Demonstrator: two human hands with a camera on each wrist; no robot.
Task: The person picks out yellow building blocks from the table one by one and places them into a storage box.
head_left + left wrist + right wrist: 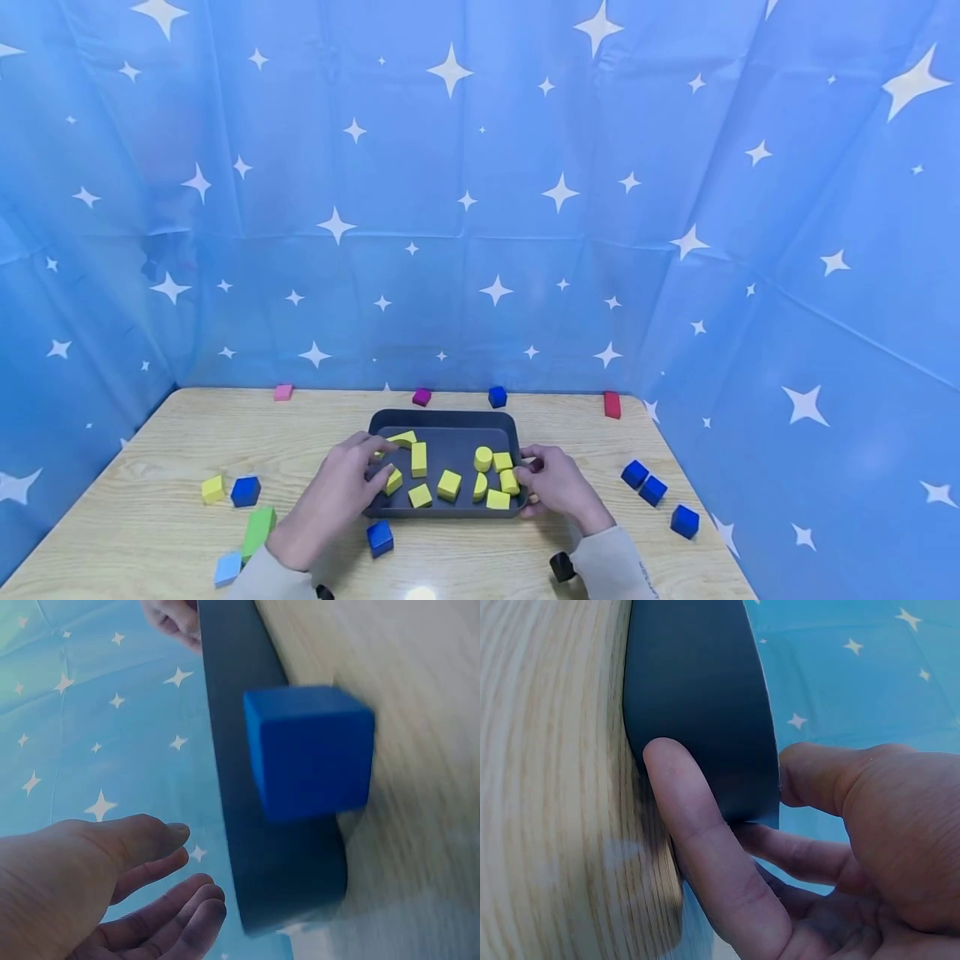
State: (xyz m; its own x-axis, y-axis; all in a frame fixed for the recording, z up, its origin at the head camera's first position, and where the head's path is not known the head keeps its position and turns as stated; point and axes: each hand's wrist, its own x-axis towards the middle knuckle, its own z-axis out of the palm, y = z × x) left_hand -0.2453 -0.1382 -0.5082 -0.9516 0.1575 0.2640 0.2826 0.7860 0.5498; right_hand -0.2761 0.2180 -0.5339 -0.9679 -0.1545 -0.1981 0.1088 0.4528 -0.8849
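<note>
A dark grey rectangular tray (457, 442) lies on the table with several yellow blocks in it, among them a cylinder (483, 458), a cuboid (419, 459) and an arch (402, 438). Over the tray's left end hovers my left hand (337, 487), thumb and fingers apart with nothing between them; its fingertips are close above yellow blocks. My right hand (558, 483) grips the tray's right end. In the right wrist view its thumb (817, 776) is at the rim and a finger (694, 802) lies along the outer wall. A blue cube (311, 754) sits just in front of the tray.
Left of the tray are a yellow block (213, 489), a blue block (245, 492), a green block (258, 532) and a light blue block (228, 569). Several blue blocks (653, 490) lie to the right. Pink (282, 392), purple (422, 397), blue (497, 397) and red (612, 405) blocks line the back edge.
</note>
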